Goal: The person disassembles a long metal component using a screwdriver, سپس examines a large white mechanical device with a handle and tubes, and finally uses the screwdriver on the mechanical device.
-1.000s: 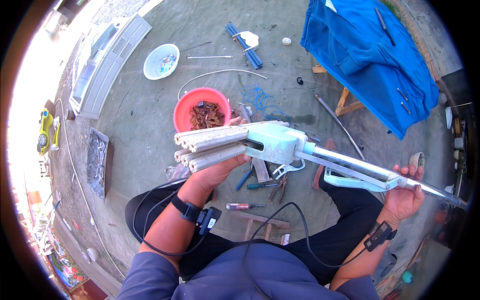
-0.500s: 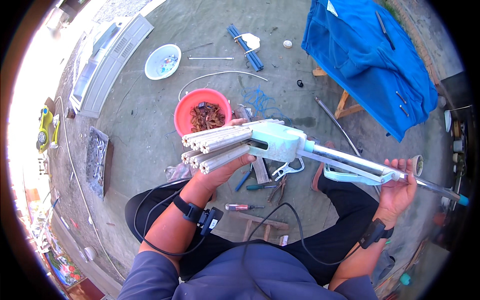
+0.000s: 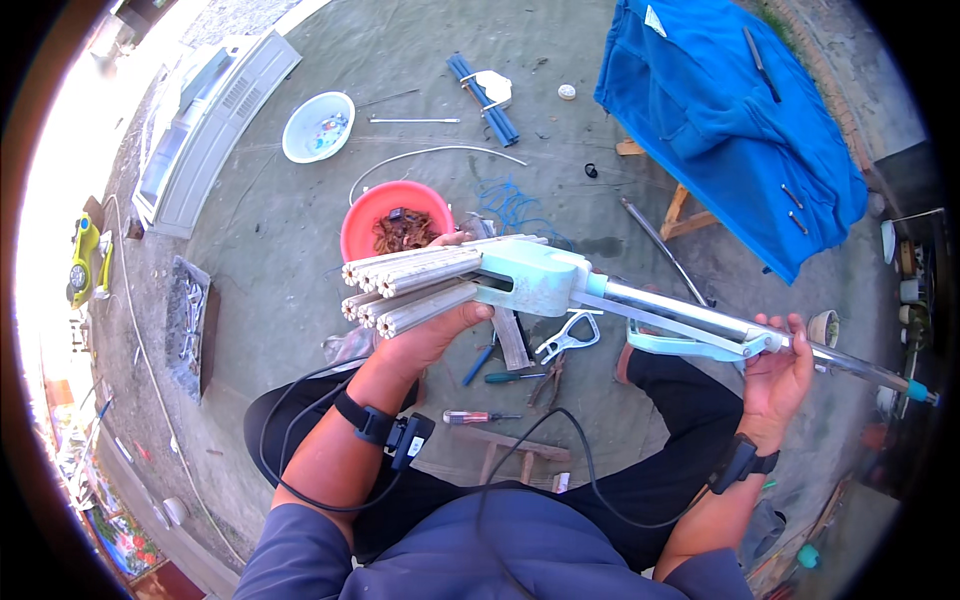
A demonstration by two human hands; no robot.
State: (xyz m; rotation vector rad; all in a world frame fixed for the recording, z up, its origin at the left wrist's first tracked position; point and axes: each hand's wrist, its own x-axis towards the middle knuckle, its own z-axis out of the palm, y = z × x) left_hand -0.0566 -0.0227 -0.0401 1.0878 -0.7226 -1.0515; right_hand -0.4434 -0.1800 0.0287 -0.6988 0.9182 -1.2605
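Note:
Across my lap lies what looks like a squeeze mop, with a pale blue plastic head, a silver pole and a pale blue lever. Off-white ribbed rolls stick out of the head in upper and lower bundles, their ends pointing left. My left hand is closed around the head end from below, thumb by the blue plastic and fingertips showing on the far side. Near the lever's outer end, my right hand grips the pole, its palm turned up and fingers curled over.
Beyond the mop stand a red basin of brown scraps and a white basin. Pliers, screwdrivers and a pale blue handle-shaped part lie between my legs. A blue-covered wooden stand is at the far right; a tool tray, left.
The mop has shifted slightly left in the picture with both hands, and its pole end dips a little toward me. Both hands keep their hold.

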